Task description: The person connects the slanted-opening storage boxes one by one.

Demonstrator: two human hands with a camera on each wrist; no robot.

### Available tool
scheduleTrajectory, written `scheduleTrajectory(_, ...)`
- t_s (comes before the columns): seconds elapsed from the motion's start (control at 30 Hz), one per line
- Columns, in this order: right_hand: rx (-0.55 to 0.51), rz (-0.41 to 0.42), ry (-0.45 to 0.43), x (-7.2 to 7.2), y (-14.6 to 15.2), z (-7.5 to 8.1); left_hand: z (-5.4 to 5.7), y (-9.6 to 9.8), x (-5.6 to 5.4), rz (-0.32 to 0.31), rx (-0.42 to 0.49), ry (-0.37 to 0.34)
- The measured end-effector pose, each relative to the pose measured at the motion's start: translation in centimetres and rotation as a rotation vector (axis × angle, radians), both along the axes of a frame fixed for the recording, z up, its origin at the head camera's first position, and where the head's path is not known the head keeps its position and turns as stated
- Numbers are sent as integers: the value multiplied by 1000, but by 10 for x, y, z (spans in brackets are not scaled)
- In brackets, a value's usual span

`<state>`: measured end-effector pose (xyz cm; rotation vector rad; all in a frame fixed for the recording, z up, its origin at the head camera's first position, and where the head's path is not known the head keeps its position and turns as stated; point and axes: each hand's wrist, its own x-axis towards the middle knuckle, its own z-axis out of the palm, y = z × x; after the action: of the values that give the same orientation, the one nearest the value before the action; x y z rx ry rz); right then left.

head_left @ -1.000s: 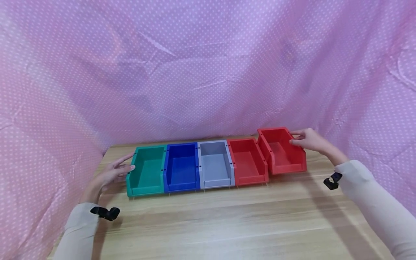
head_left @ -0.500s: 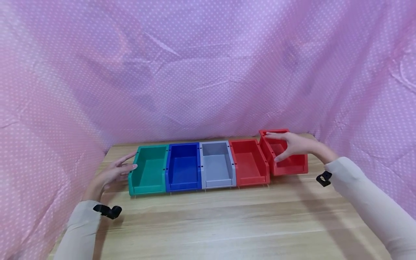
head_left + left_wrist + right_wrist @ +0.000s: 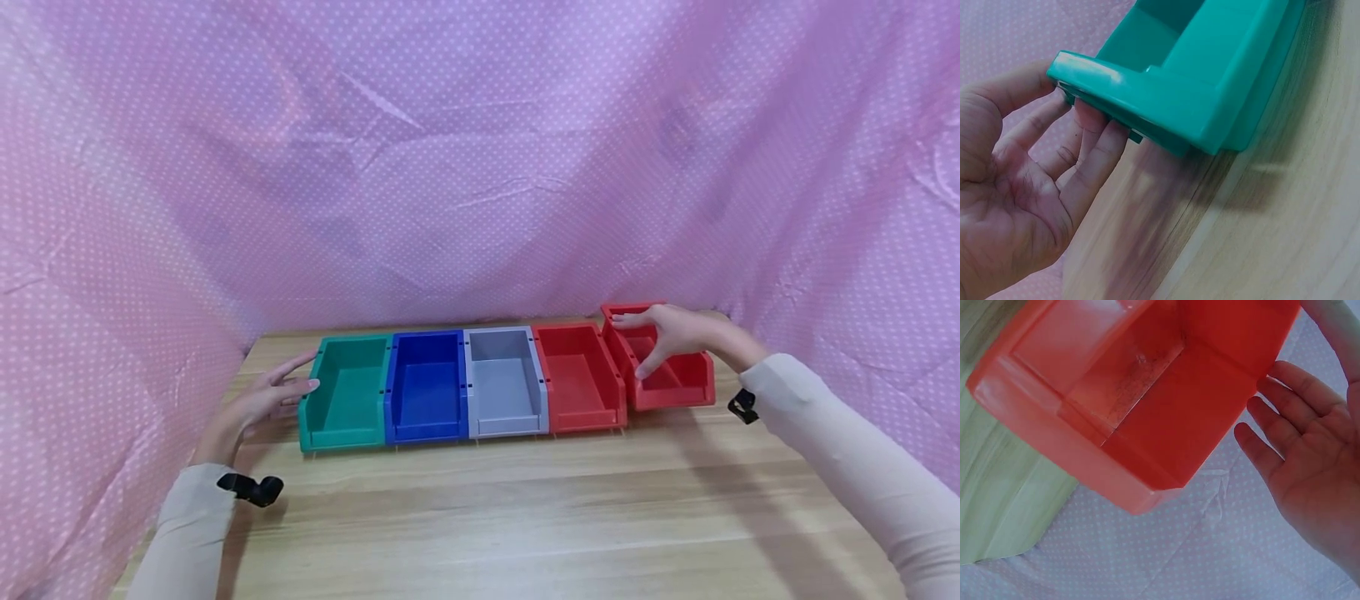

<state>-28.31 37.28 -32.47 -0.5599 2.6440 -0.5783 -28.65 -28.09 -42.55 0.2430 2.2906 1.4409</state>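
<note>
In the head view, my left hand [image 3: 258, 404] touches the left rim of the green bin [image 3: 348, 392]. Its fingers reach out fairly straight; in the left wrist view, several fingertips meet the wall just below the rim. My right hand [image 3: 671, 333] reaches over the rightmost red bin [image 3: 675, 396], thumb and fingers spread apart toward that bin's left wall. Part of its inside is hidden by the hand. Seen from the right wrist, the fingers lie extended beside the bin's edge. This bin sits slightly askew beside the other red bin [image 3: 577, 375].
Between the green and red bins stand a blue bin [image 3: 427, 387] and a grey bin [image 3: 506, 383], side by side in a row. The wooden table [image 3: 480, 517] extends in front. A pink dotted cloth [image 3: 465, 167] hangs close behind and at both sides.
My right hand has moved left, from the rightmost red bin's right wall across to its left side, its fingers spreading. The left hand keeps its place at the green bin.
</note>
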Motion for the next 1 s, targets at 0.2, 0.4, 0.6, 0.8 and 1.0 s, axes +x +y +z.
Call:
scheduleTrajectory(0.2, 56, -2, 19, -3, -1, -5, 2, 0, -5, 7, 9, -19)
scheduleTrajectory(0.4, 78, -13, 12, -5, -2, -8, 3, -2, -9, 15, 24, -47)
scheduleTrajectory(0.6, 58, -24, -4, -7, -6, -11, 1, -5, -12, 1, 19, -50)
scheduleTrajectory(0.8, -2, -16, -14, -6, -9, -14, 0, -6, -17, 3, 0, -32)
scheduleTrajectory(1.0, -1, -57, -42, -4, -10, -14, 1, -2, -18, -2, -36, -42)
